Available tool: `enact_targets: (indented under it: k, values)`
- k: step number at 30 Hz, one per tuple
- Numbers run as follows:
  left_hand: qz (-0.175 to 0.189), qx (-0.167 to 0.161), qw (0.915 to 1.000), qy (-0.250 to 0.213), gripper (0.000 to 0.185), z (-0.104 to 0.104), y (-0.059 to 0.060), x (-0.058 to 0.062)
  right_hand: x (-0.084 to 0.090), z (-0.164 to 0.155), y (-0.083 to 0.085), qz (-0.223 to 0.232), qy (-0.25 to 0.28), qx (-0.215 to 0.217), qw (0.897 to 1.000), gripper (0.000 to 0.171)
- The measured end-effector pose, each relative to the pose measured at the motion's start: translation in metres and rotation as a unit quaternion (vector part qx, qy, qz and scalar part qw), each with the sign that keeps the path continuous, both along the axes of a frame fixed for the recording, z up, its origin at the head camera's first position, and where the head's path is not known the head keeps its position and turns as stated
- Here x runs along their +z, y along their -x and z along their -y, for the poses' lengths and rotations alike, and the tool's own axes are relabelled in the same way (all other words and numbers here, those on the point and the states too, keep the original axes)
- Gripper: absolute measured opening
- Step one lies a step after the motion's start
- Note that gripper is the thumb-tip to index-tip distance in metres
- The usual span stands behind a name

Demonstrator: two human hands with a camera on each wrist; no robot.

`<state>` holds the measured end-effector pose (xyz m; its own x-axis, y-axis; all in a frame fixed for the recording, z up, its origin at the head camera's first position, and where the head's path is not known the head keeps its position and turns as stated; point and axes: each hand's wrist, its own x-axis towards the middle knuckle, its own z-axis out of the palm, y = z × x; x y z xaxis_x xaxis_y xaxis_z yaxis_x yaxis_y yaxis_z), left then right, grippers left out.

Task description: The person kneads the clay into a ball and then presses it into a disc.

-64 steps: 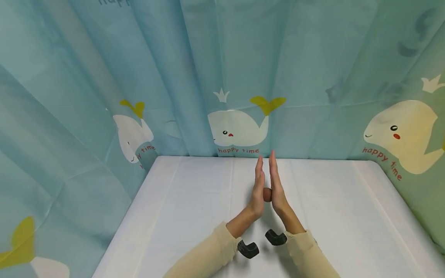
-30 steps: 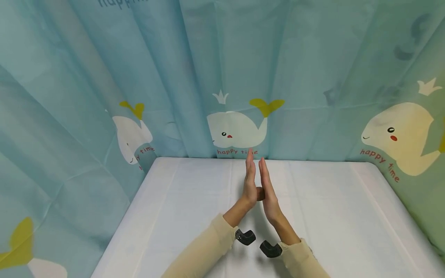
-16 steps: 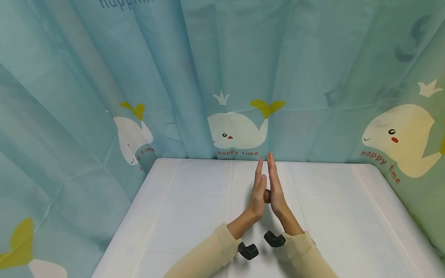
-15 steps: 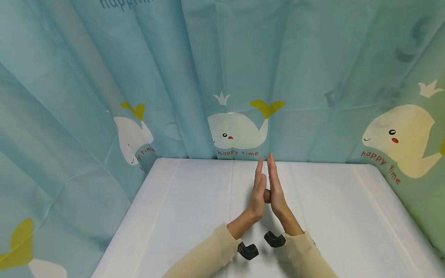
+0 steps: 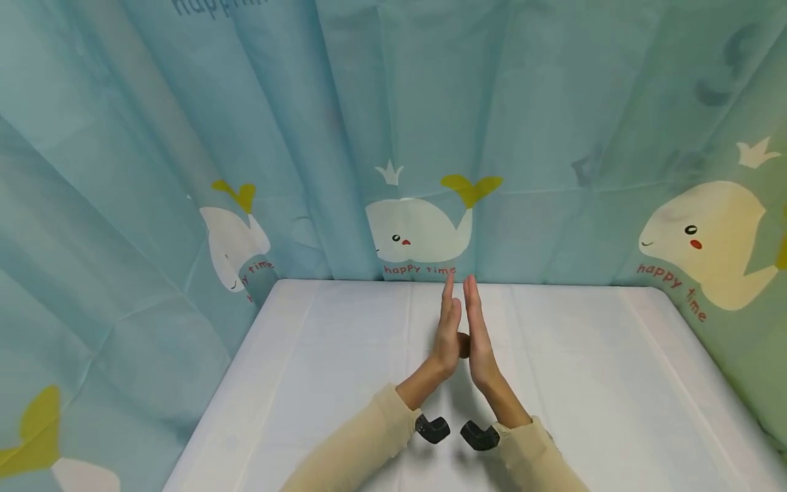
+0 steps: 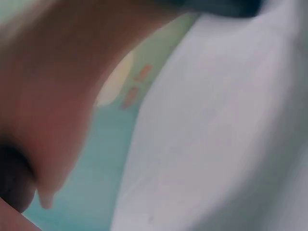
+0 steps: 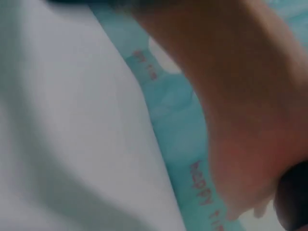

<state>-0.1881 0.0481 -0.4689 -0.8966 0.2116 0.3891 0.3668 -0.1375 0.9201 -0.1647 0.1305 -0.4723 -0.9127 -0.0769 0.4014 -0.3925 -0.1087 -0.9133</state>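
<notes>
Currently left hand [image 5: 447, 335] and right hand [image 5: 476, 338] flat, fingers straight, palms pressing small brown ball [image 5: 464, 345] between them, above surface [image 5: 320, 383] centre, toward rear edge

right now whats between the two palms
A small brown ball sits between the left hand and the right hand, both with straight fingers. The head view shows it; the wrist views show only dark blurs.
</notes>
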Motion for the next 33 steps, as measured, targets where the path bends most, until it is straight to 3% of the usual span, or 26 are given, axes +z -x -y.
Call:
enact_targets:
  k: [6,11,23,30,33]
  values:
    - [0.015,-0.005,0.9998,-0.008,0.063,-0.005,-0.013,0.0,-0.007,-0.005,0.005,0.052,0.022,-0.009,0.998,0.055]
    - [0.003,0.01,0.9996,-0.026,0.061,-0.007,-0.011,0.004,-0.013,-0.002,0.001,0.064,0.035,0.007,0.997,0.057]
    - [0.018,-0.009,0.9984,-0.052,0.062,-0.009,-0.011,0.002,-0.016,-0.003,0.001,0.088,0.081,-0.001,0.993,0.054]
    - [0.041,-0.02,0.9988,-0.02,0.063,0.002,-0.009,0.001,-0.019,-0.004,-0.001,0.11,0.082,0.009,0.991,0.057]
    - [0.018,0.013,0.999,0.039,0.061,0.01,-0.009,-0.001,-0.021,-0.007,-0.001,0.114,0.064,-0.004,0.991,0.056]
